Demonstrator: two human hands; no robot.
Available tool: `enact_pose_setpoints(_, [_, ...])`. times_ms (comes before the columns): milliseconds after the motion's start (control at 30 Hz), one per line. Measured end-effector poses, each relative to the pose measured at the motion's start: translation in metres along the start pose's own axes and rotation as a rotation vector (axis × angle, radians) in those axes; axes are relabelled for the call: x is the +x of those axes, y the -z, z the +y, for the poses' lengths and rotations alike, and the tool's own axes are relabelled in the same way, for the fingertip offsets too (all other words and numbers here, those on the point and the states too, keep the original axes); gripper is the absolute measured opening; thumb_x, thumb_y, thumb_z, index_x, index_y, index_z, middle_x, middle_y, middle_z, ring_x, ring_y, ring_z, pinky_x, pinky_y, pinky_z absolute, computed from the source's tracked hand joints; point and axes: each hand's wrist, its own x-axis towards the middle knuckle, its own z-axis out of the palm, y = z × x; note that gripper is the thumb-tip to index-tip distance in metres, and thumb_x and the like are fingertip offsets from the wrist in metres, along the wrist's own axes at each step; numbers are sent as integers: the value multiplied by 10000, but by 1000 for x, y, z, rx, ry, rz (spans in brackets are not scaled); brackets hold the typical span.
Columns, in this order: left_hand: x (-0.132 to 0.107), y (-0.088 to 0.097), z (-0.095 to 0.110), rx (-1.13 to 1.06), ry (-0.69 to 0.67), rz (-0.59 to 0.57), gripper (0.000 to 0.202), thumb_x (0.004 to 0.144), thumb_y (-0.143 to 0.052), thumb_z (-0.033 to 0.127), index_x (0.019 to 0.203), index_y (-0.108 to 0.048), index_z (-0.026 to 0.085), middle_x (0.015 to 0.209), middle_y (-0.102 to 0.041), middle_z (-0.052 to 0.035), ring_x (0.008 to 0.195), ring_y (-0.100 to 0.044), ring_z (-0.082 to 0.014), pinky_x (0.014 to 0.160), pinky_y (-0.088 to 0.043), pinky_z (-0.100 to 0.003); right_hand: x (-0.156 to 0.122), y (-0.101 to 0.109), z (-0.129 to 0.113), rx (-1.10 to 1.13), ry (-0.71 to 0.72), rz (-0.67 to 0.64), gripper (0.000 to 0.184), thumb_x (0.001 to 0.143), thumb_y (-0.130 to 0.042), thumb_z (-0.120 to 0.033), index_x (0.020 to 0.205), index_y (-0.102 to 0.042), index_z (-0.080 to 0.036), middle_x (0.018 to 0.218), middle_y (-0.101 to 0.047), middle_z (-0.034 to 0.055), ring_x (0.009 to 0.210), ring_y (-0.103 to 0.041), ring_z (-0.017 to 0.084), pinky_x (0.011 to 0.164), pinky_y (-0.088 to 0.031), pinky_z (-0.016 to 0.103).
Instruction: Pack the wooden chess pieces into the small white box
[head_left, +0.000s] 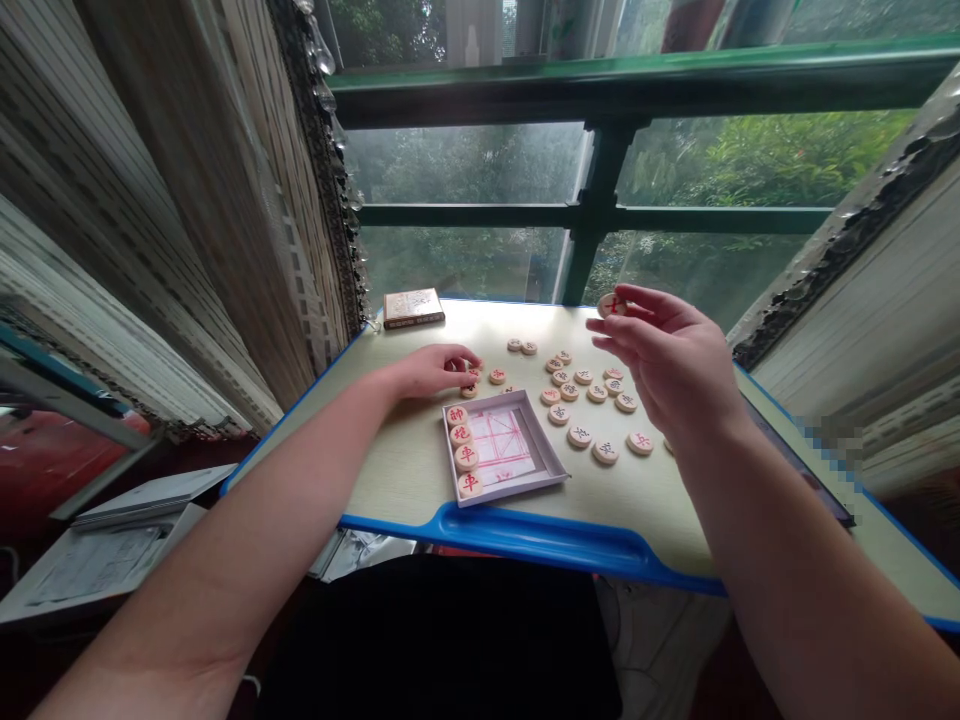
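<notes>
Four round pale wooden discs with red characters (466, 457) sit in a column inside the shallow, pale lilac, open box (517, 491), against its 9 o'clock wall. A white sheet with red lines (506, 445) lies on the box floor.

Right hand (671, 355): raised at 1 o'clock from the box, thumb and fingertips pinching a pale wooden disc with a red mark (609, 304). Left hand (441, 369): low at 11 o'clock, fingers curled at loose discs; cannot tell whether it grips one.

Loose wooden discs with black or red characters (579, 436) are scattered from 12 to 3 o'clock of the box. Pale, blue-edged table (397, 455); small flat patterned box (414, 308) at its 11 o'clock corner. Green-framed window (596, 210) at 12, striped curtains (217, 150) at 10 and 2.
</notes>
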Motion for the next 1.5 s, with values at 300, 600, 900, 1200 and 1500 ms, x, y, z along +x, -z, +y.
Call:
enact_pose_setpoints(300, [2,0,-4,-4,-18,-1,498,744,-568,471,1146,-594,179,881,-620,-45,797,-555,-159,726,-423,-265,-32,-20,-4,-265,-109,-707,305,704,-687,-313,971,-629,-177,873,-662,41,776,-619,144,635,-502,264])
enact_pose_setpoints(600, [5,-1,-8,-44,-48,-4,515,735,-571,480,1137,-598,159,897,-613,-53,806,-555,-159,749,-423,-267,-52,-39,4,-692,54,-1140,172,714,-672,-216,884,-668,-188,843,-657,21,709,-557,125,631,-405,238])
enact_pose_setpoints(900, [5,-1,-8,-30,-59,3,515,738,-572,483,1142,-593,164,885,-613,-46,812,-561,-162,759,-427,-275,-55,-43,4,-712,-44,-1139,202,711,-686,-255,900,-668,-190,812,-643,3,644,-527,102,587,-378,215])
enact_pose_setpoints(1200, [4,0,-7,-24,-55,8,502,740,-576,486,1128,-601,169,887,-618,-50,802,-566,-163,757,-432,-287,-56,-45,2,-704,-68,-1172,214,739,-658,-314,914,-679,-193,784,-658,9,643,-540,112,577,-382,215])
enact_pose_setpoints(1500, [3,0,-5,-7,-46,8,486,754,-560,480,1129,-599,173,899,-627,-49,814,-567,-162,764,-426,-281,-57,-43,2,-716,-29,-1178,233,748,-645,-322,934,-702,-192,821,-692,26,662,-570,124,612,-409,224])
